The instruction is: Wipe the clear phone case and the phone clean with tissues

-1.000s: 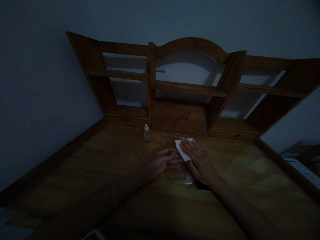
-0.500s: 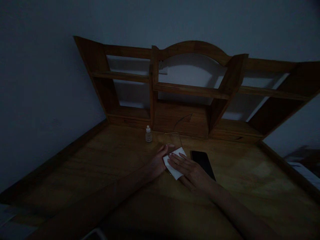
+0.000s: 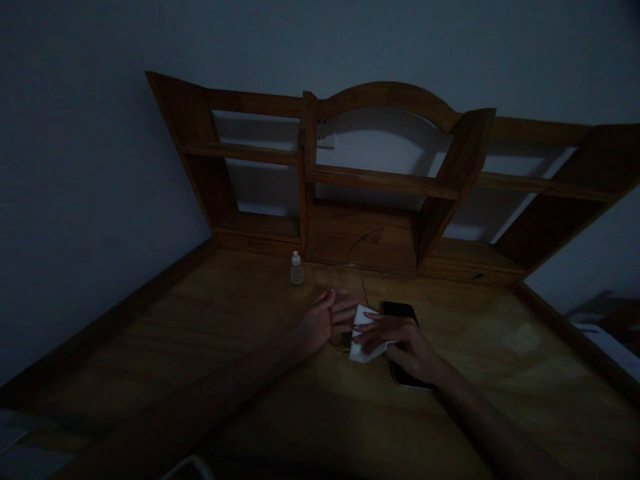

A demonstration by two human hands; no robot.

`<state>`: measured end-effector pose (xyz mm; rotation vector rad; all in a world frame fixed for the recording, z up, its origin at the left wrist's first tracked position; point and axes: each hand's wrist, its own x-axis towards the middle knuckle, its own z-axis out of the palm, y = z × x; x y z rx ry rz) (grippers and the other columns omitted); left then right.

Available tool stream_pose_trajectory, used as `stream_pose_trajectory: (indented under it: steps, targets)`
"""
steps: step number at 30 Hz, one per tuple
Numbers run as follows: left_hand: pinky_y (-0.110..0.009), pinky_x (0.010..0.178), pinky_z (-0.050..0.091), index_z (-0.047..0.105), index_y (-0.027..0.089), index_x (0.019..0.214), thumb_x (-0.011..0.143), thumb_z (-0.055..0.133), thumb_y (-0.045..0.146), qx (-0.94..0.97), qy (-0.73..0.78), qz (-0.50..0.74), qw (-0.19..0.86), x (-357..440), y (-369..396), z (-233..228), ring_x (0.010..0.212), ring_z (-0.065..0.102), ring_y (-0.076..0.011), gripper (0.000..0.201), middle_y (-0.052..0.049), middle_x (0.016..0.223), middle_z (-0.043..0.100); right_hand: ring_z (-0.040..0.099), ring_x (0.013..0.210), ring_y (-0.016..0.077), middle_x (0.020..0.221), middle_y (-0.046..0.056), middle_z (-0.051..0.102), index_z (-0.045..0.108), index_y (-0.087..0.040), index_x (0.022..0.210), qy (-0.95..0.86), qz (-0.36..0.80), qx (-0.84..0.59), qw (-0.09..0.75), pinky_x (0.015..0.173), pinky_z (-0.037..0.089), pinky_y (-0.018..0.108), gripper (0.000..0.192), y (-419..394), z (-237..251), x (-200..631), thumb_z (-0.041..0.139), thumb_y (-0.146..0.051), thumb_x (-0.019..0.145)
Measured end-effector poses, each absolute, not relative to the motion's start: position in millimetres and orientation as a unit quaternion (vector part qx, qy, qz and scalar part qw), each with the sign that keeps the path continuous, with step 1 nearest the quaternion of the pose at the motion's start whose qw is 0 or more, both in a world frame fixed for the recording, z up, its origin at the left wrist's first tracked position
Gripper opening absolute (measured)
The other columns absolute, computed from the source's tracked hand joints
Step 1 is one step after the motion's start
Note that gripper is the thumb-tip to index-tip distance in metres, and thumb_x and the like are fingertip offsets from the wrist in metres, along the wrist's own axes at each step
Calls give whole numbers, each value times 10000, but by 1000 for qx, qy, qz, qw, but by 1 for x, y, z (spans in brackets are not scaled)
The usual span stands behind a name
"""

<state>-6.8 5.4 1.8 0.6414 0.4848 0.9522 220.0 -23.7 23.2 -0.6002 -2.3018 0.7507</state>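
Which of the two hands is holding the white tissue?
The right hand, nearer the black smartphone, holds the tissue; the left hand holds a clear phone case.

A single camera, worn on the person's head, looks forward and down over the near side of the table point(image 3: 500, 327). The left forearm point(image 3: 245, 380) and right forearm point(image 3: 480, 413) slant in from the near side, and the left grip point(image 3: 325, 323) and right grip point(image 3: 400, 343) lie below the view's centre. The view is broad: it takes in the wooden shelf unit point(image 3: 380, 180) at the far side, seen nearly face-on, with the wall point(image 3: 350, 40) beyond.
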Motion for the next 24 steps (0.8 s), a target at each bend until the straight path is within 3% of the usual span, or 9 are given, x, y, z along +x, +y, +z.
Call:
stream_pose_trajectory:
  steps: [6, 10, 15, 19, 24]
  targets:
    - [-431, 835, 545, 553, 170, 1141, 948, 518, 397, 315, 254, 418, 814, -6, 5, 4, 1055, 674, -289, 300, -184, 1265, 628, 588, 1248, 293, 1210, 81, 713, 719, -248, 1133, -875, 227, -237, 355, 1178, 257, 586, 412, -16, 24, 232, 407, -478, 992]
    - [-485, 855, 553, 553, 177, 1164, 933, 555, 384, 343, 247, 400, 813, -5, 1, 5, 994, 692, -270, 310, -154, 1118, 684, 494, 1343, 282, 1375, 73, 604, 625, -258, 1289, -889, 135, -254, 357, 1172, 253, 614, 389, -17, 26, 232, 388, -308, 985]
    - [-525, 865, 550, 520, 173, 1168, 913, 594, 381, 359, 245, 377, 818, -4, -5, 9, 1038, 685, -308, 337, -162, 1079, 702, 300, 1461, 254, 1560, 48, 374, 360, -252, 1504, -893, 21, -311, 326, 1196, 239, 585, 569, -15, 26, 229, 383, -160, 944]
    - [-515, 857, 559, 504, 172, 1186, 913, 592, 384, 370, 257, 374, 811, -2, -7, 10, 1040, 687, -313, 357, -172, 1108, 693, 185, 1498, 239, 1620, 30, 224, 197, -251, 1557, -886, -10, -353, 299, 1213, 210, 566, 626, -14, 25, 226, 353, -145, 960]
    - [-473, 842, 573, 482, 175, 1202, 917, 583, 399, 378, 253, 388, 801, -2, -2, 5, 1040, 688, -292, 377, -158, 1109, 689, 132, 1506, 251, 1635, 26, 152, 182, -231, 1562, -891, -8, -362, 275, 1215, 219, 550, 631, -16, 25, 220, 352, -159, 958]
